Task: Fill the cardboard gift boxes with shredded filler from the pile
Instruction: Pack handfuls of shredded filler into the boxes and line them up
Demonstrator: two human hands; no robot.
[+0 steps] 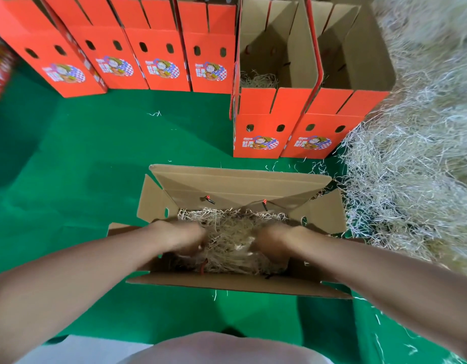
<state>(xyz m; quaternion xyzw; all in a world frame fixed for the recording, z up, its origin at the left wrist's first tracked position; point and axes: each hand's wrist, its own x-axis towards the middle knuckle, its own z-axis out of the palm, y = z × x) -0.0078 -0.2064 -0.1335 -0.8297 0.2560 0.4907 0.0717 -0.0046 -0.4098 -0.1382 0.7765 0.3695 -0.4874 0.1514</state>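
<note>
An open cardboard gift box (237, 182) stands on the green floor just in front of me, its flaps spread out. Pale shredded filler (232, 232) covers its bottom. Both hands are down inside the box. My left hand (185, 239) presses into the filler on the left side, blurred by motion. My right hand (273, 241) is in the filler on the right, also blurred. Whether the fingers clutch strands is unclear. A big pile of shredded filler (411, 166) lies to the right of the box.
Two open orange gift boxes (261, 127) stand behind, next to the pile; the left one holds a little filler. A row of several orange boxes (158, 61) lines the back. Loose strands dot the green mat (82, 166).
</note>
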